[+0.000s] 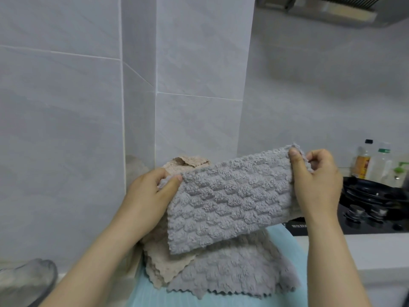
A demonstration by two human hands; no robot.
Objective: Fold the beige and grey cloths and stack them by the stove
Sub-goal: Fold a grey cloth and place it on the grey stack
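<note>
Two pinch grips: left hand [150, 196], thumb against fingers, on the upper left corner of the grey cloth [232, 196]; right hand [314, 180] likewise on its upper right. The cloth hangs at centre frame, above the beige cloth [163, 269] and second grey cloth [232, 273] heaped below. Likely light, plush, limp; corners give best control. Stove [376, 218] at right edge.

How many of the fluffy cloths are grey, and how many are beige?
Grey: 2, the held grey fluffy cloth, pinched by the left hand and right hand, and the lying grey fluffy cloth under it.
Beige: at least 2, the back beige fluffy cloth and the front beige layers; hidden layers cannot be counted.
Total: at least 4.
</note>
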